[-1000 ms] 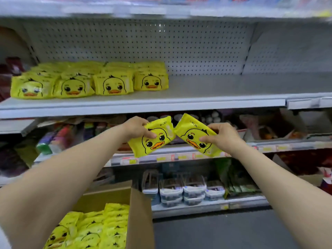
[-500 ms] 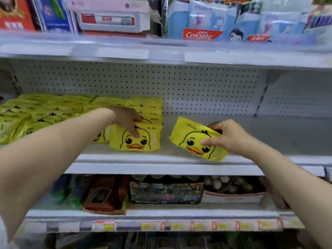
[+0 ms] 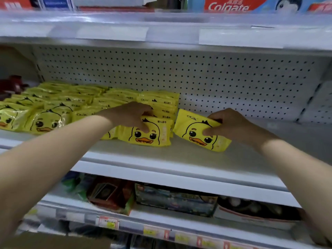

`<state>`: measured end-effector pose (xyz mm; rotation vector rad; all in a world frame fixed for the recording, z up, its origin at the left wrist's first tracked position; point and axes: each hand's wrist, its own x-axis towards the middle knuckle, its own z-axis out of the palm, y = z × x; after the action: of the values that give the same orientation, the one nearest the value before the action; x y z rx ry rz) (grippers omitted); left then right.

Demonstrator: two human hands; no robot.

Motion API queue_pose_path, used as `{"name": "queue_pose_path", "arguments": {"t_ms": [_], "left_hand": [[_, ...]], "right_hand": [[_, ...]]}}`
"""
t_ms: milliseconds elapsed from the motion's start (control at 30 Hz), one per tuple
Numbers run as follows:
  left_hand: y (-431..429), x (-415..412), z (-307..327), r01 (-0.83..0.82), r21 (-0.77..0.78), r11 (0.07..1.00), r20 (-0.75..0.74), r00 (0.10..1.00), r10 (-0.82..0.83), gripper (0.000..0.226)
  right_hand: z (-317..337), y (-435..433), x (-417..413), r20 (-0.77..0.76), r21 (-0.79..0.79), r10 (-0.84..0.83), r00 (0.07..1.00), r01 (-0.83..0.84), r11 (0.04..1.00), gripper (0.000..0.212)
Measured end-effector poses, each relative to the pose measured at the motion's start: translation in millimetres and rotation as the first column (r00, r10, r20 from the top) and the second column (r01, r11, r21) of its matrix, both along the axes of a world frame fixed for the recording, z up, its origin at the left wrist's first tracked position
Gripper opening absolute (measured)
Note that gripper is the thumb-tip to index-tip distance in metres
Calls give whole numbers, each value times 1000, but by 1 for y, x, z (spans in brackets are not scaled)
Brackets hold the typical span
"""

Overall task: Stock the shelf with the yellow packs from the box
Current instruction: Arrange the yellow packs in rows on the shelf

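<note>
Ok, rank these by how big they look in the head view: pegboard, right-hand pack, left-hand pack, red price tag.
1. pegboard, by far the largest.
2. right-hand pack and left-hand pack: about alike and both partly hidden, so no ranking between them.
3. red price tag, smallest.

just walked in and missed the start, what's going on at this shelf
A person is stocking a white metal shelf with flat yellow plastic duck-face packs. The left hand holds one pack at the front of the rightmost stack, thumb on its printed face. The right hand grips a second pack, tilted, at the bare space just right of that stack. Further left, rows of the same yellow packs cover the shelf.
</note>
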<state>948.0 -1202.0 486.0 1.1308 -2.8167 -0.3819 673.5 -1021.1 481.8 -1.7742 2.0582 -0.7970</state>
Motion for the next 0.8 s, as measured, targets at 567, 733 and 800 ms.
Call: {"name": "queue_pose_path", "arguments": {"t_ms": [567,733,800], "left_hand": [[48,-136,12,288,25,957,-155,947,-281,42],[15,-167,21,280,-59,958,-45,958,-283,37],[1,-179,21,282,-77,956,-17,959,-284,37]], "right_hand": [[1,-19,-36,26,39,53,998,-54,998,23],[-2,-34,-68,24,36,-35,999,34,999,31],[-3,-44,-80,9,54,-78,997,77,996,35]]}}
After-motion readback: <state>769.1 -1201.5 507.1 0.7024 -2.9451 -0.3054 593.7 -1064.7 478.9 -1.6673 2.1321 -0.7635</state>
